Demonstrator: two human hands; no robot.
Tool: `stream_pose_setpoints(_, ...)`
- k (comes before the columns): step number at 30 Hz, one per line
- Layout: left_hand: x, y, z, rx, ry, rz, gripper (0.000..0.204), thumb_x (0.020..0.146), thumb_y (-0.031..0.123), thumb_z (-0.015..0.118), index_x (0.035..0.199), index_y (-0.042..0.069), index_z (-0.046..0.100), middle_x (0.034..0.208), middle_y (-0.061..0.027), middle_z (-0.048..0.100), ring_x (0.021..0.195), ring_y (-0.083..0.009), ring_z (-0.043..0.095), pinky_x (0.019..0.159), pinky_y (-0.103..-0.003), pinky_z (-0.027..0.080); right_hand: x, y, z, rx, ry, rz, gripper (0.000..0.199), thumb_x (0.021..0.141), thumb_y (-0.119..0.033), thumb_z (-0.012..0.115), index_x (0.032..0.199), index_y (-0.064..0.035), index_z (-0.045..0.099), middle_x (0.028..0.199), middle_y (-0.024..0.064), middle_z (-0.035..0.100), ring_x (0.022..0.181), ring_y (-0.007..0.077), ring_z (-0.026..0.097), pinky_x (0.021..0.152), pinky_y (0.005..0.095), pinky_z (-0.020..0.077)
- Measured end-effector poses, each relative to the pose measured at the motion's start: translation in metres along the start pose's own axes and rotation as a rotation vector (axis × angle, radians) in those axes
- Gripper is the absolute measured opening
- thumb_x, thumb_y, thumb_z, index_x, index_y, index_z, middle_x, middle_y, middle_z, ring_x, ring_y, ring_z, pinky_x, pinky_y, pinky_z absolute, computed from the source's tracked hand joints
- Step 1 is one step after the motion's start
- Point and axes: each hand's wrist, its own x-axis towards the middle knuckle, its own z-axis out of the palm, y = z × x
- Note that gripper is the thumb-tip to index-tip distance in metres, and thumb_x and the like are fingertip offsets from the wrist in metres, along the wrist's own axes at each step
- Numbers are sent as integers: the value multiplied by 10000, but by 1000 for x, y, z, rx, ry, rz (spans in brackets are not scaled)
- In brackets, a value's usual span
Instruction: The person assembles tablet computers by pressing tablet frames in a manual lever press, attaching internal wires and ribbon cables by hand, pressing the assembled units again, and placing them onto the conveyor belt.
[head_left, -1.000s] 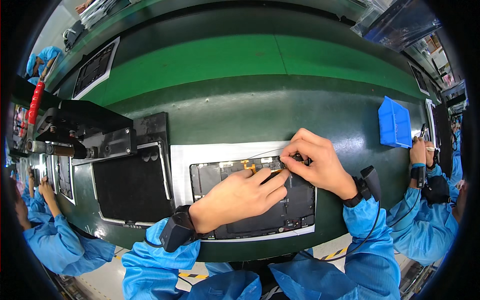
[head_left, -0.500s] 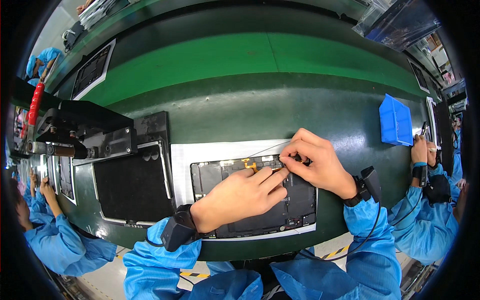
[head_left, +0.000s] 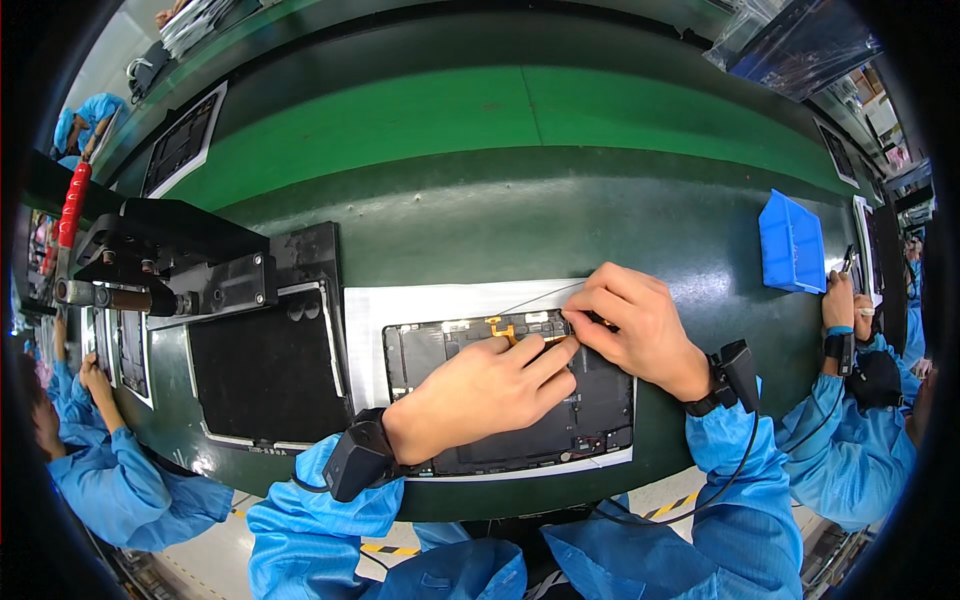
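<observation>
Right hand (head_left: 640, 325) pinches a thin dark wire (head_left: 540, 295) at the far edge of an opened tablet (head_left: 590, 410) lying near-centre on the green conveyor belt (head_left: 480, 120). Left hand (head_left: 480, 392) rests flat on the tablet, fingers extended, gripping nothing.

Single head-worn fisheye, looking steeply down and forward over the green surface (head_left: 500, 120). Close range: opened device (head_left: 520, 400) sits low-centre, forearms enter from the bottom edge. Straight edges bow toward the rim; neighbouring workers show at both sides.

Both hands, left hand (head_left: 480, 395) & right hand (head_left: 635, 325), on open tablet (head_left: 590, 420).
</observation>
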Motion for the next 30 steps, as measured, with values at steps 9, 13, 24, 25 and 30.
stream_pose_setpoints(9,0,0,-2,-26,10,-26,183,767,147,666,918,64,601,1197,-88,643,959,-160,629,666,-268,590,1,-4,-10,-299,-117,-224,261,713,-173,757,940,-75,675,869,24,578,781,191,613,624,335,533)
stream_pose_setpoints(13,-1,1,-1,-19,-8,-19,181,770,150,663,917,65,601,1205,-91,642,960,-158,629,664,-262,586,1,-9,-10,-402,-137,-247,224,727,-189,752,911,-93,668,860,9,573,787,170,602,596,306,503)
stream_pose_setpoints(24,-2,0,0,0,36,5,152,756,156,659,885,87,618,1012,-37,591,902,-163,626,653,-283,558,-6,-13,-17,-440,-114,-195,298,756,-160,755,1043,-91,718,854,0,574,796,171,602,587,300,478)
stream_pose_setpoints(25,-3,0,-1,0,36,6,152,756,156,659,885,87,618,1012,-37,591,902,-163,626,653,-283,558,-7,-10,-19,-393,-96,-218,347,740,-160,770,1076,-89,724,858,-1,584,800,171,609,589,300,479)
stream_pose_setpoints(30,0,-1,-9,-109,-6,-149,198,874,253,704,876,78,613,904,-27,567,855,-170,621,640,-288,555,-13,-12,-31,-350,-65,-178,390,712,-169,799,1087,-90,724,867,-4,613,770,172,628,600,306,495)
